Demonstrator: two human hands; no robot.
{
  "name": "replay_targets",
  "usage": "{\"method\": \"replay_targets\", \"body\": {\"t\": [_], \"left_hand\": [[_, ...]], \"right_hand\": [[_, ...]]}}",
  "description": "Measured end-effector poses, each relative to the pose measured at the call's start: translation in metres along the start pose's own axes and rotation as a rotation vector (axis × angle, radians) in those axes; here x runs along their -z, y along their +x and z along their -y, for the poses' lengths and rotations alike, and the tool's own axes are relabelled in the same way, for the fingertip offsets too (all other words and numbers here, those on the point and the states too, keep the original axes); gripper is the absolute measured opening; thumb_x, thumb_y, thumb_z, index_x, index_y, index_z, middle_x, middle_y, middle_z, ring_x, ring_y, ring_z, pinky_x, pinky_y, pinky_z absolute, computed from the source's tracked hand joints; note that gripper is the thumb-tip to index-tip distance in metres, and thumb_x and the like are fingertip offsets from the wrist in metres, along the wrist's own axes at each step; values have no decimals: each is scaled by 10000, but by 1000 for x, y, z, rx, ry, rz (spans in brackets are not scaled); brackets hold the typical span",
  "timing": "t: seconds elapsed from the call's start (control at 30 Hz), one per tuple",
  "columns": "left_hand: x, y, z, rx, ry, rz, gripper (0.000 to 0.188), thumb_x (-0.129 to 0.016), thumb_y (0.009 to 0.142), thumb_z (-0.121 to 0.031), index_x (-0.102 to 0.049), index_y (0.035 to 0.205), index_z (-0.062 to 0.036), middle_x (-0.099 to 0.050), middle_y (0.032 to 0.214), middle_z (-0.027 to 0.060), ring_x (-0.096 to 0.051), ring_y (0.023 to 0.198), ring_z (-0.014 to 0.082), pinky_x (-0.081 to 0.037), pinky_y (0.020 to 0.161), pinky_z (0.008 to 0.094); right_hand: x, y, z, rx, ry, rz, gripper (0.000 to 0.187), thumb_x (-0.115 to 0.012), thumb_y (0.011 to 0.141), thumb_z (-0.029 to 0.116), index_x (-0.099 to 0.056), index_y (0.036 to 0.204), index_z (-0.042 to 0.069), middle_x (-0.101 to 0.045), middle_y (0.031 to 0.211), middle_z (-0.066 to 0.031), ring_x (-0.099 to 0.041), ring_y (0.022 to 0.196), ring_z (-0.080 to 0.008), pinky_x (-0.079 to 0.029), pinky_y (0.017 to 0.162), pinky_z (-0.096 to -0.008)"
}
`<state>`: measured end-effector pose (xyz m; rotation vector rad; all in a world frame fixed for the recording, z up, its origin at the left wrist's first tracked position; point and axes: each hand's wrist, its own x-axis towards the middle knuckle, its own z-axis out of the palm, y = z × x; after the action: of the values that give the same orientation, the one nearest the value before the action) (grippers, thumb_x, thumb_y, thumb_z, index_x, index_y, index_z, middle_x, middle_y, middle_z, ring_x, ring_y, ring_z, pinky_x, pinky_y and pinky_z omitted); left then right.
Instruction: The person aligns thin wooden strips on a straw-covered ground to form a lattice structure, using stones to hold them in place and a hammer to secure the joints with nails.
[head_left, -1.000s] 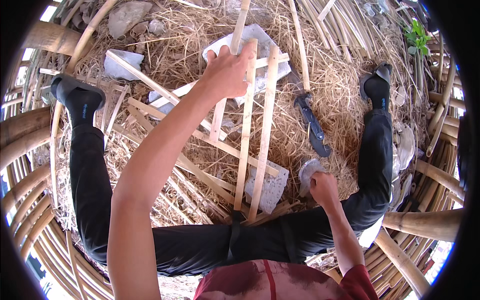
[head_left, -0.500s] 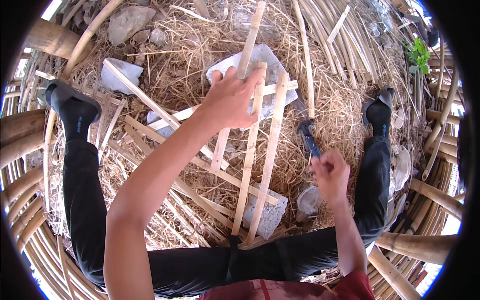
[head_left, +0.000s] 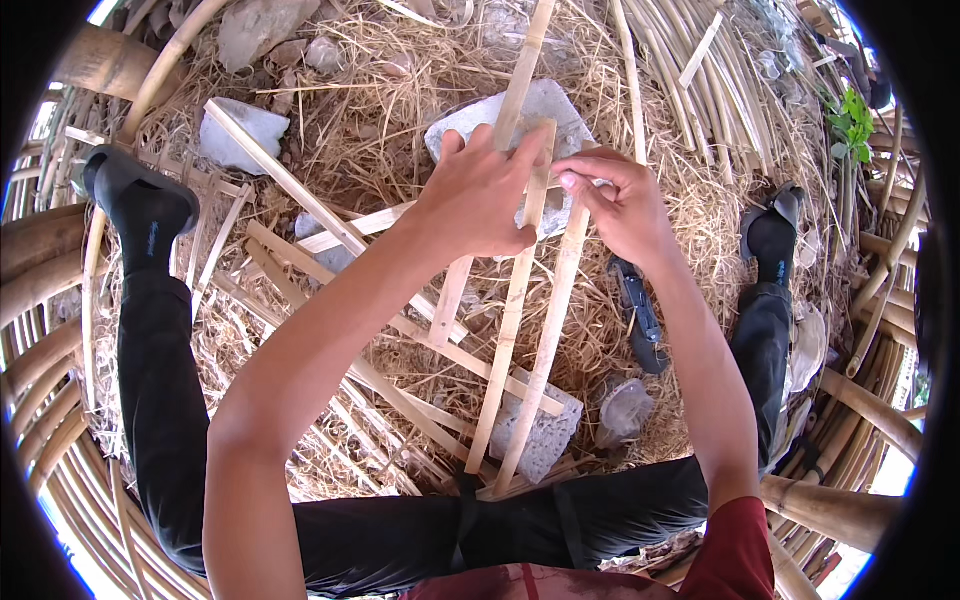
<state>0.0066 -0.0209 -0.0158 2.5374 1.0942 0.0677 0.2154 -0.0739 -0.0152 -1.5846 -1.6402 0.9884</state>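
Note:
Several flat bamboo slats cross in a loose frame over a pale stone block point(head_left: 550, 100). My left hand point(head_left: 480, 200) grips the middle upright slat point(head_left: 510, 310), with fingers over its upper end and the thumb beside it. Another slat point(head_left: 524, 75) runs up beyond those fingers. My right hand point(head_left: 625, 205) is closed in a pinch over the top of the right-hand slat point(head_left: 555, 300). Whatever its fingertips hold is too small to make out. Below the right wrist, a dark hammer point(head_left: 640, 315) lies on the straw.
A rough grey block point(head_left: 540, 430) sits under the slats' near ends. Beside it is a clear, crumpled plastic piece point(head_left: 625, 408). Loose slats point(head_left: 285, 180) and stones point(head_left: 245, 135) lie to the left. Long bamboo strips point(head_left: 690, 90) are spread at far right. My legs point(head_left: 400, 535) frame the area.
My right hand has moved from beside the hammer up to the slats' upper ends, its fingers now pinched. The left hand keeps its hold. The whole view has shifted slightly.

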Motion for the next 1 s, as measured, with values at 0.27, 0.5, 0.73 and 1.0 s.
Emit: {"method": "replay_targets", "body": {"t": [0.27, 0.5, 0.73, 1.0], "left_hand": [[0, -3, 2, 23, -53, 0, 1111, -875, 687, -340, -279, 1598, -121, -744, 1069, 111, -575, 1008, 315, -374, 890, 432], [-7, -3, 6, 6, -62, -39, 1101, -872, 687, -335, -284, 1593, -123, -746, 1097, 102, -571, 1001, 307, -370, 879, 426], [-2, -3, 3, 36, -51, 9, 1099, -873, 698, -339, -281, 1595, -116, -754, 1097, 92, -567, 1025, 315, -374, 898, 439], [-3, -4, 5, 73, -110, 41, 1013, -872, 701, -327, -328, 1534, -143, -731, 1187, 75, -572, 1096, 330, -373, 976, 468]], "right_hand": [[-23, 6, -7, 223, -118, -187, 134, -748, 925, 35, -696, 1044, 4, -783, 930, -119, -784, 831, -213, -636, 734, -318], [-24, 5, -10, 248, -164, -147, 112, -751, 922, 38, -658, 981, 18, -780, 906, -123, -792, 828, -251, -636, 695, -333], [-23, 5, -10, 277, -271, -135, 91, -734, 916, 52, -660, 970, 62, -737, 834, -156, -747, 707, -305, -571, 601, -397], [-21, 4, 6, 313, -384, -71, 119, -708, 890, -4, -689, 993, 53, -766, 900, -141, -744, 742, -341, -575, 633, -403]]}}
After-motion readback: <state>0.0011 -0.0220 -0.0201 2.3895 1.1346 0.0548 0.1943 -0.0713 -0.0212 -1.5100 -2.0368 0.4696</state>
